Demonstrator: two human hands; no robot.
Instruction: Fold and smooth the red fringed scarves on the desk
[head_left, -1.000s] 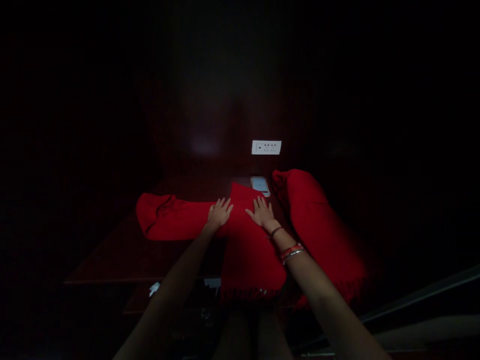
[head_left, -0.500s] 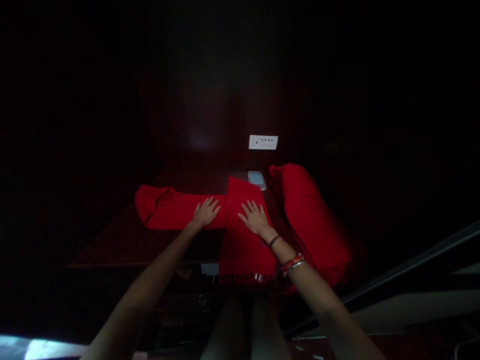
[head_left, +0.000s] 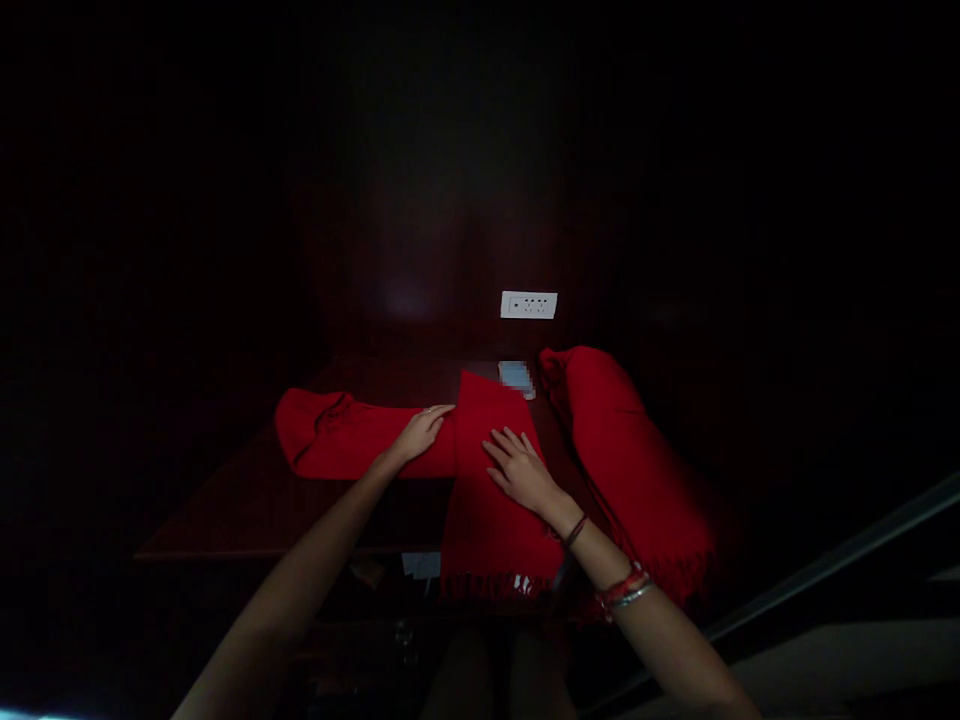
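Observation:
A red fringed scarf [head_left: 491,520] lies folded across the dark table, one band running left and another crossing it toward me, its fringe hanging over the front edge. My left hand [head_left: 421,434] rests on the left band, fingers stretched out close to the fold where the bands meet. Flat on the crossing band lies my right hand [head_left: 521,472], its fingers slightly spread. Neither hand grips the cloth. A second red fringed cloth [head_left: 622,430], folded into a thick bundle, sits to the right of my right hand.
The dark wooden table [head_left: 225,515] meets a dark wall at the back. A white socket plate [head_left: 529,305] is on that wall. Below it, a phone-like flat object [head_left: 517,378] with a blurred surface lies behind the scarf. Deep shadow surrounds everything.
My left hand has turned, its fingers now pointing right toward the fold. My right hand has shifted slightly right on the cloth. The whole view has moved a little lower in the frame.

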